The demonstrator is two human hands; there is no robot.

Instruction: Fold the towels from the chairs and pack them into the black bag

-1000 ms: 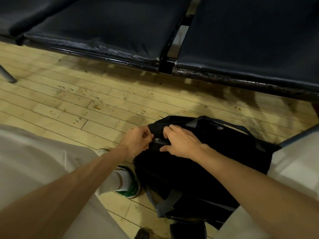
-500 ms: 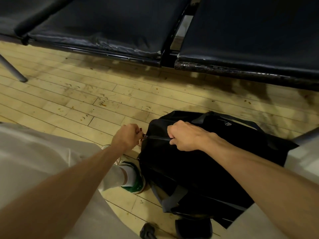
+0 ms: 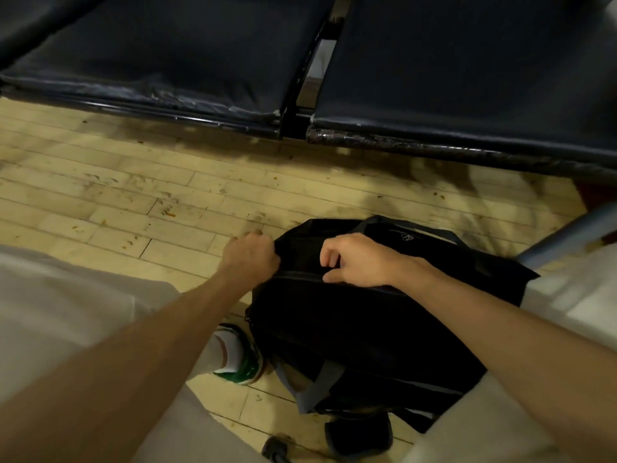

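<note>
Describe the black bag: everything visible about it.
The black bag is soft dark fabric with grey straps and a small pale logo near the top. It stands on the wood floor between the person's legs, zip line across its top. The left hand grips its left end; the right hand rests curled on top.

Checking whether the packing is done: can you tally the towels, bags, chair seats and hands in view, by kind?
towels: 0 in view
black fabric bag: 1
dark padded chair seats: 2 plainly in view
bare hands: 2, left hand and right hand
Total: 5
</note>
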